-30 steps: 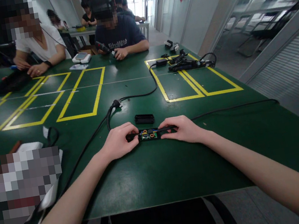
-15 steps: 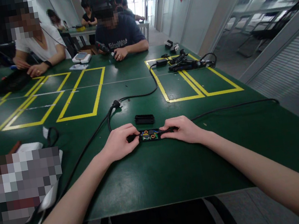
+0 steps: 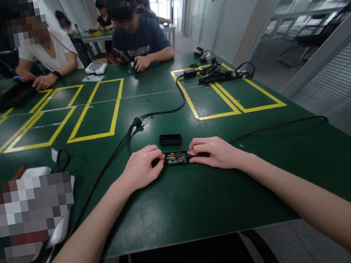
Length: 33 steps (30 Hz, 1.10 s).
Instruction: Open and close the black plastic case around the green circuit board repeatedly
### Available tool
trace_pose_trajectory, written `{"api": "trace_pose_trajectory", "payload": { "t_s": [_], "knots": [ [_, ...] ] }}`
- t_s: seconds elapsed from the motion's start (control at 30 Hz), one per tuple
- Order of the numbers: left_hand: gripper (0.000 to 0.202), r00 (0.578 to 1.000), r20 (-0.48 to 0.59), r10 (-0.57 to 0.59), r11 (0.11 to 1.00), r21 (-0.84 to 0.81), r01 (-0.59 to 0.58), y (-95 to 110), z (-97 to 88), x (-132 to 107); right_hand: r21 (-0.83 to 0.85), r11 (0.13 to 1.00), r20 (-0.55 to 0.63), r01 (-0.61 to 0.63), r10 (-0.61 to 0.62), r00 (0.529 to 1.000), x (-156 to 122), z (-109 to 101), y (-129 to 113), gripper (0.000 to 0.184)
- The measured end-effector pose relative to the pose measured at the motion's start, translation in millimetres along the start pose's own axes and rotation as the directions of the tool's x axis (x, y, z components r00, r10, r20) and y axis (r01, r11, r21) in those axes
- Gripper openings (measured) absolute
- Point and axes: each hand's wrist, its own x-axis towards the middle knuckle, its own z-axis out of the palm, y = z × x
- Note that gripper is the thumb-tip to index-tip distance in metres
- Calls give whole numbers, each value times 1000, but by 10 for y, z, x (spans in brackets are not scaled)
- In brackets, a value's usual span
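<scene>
An opened power adapter [image 3: 176,158], a small black case half with a circuit board and copper coils showing, lies on the green table between my hands. My left hand [image 3: 144,167] is closed at its left end, fingers pinching where the black cable enters. At the opposite end my right hand [image 3: 211,153] pinches the other cable end in the same way. Just beyond the board sits the black case cover [image 3: 170,139], hollow side up and touched by neither hand. My fingertips partly hide both ends of the adapter.
A black cable [image 3: 102,175] with a plug [image 3: 136,122] crosses the table on the left; another cable [image 3: 279,126] runs right. Bundled adapters [image 3: 220,75] lie at the far right. White items [image 3: 34,173], partly blurred out, stand at the near left. Two people work across the table.
Both hands stay at the adapter's ends with only slight finger shifts. The view has moved very slightly; the cover and cables lie as before.
</scene>
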Motion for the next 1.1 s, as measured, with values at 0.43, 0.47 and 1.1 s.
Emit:
{"api": "trace_pose_trajectory", "payload": {
  "t_s": [0.43, 0.47, 1.1],
  "knots": [
    [29, 993, -108, -52, 997, 56, 58, -74, 50, 31, -141, 985, -57, 96, -105, 993, 8, 20, -1, 29],
    [27, 988, -128, -85, 993, 69, 94, -86, 60, 40, -126, 988, -91, 84, -96, 991, 19, 33, 6, 29],
    [30, 989, -147, -16, 999, 31, 20, -112, 211, 81, 40, 911, -290, -410, 403, 868, 157, 304, 82, 20]
  ]
}}
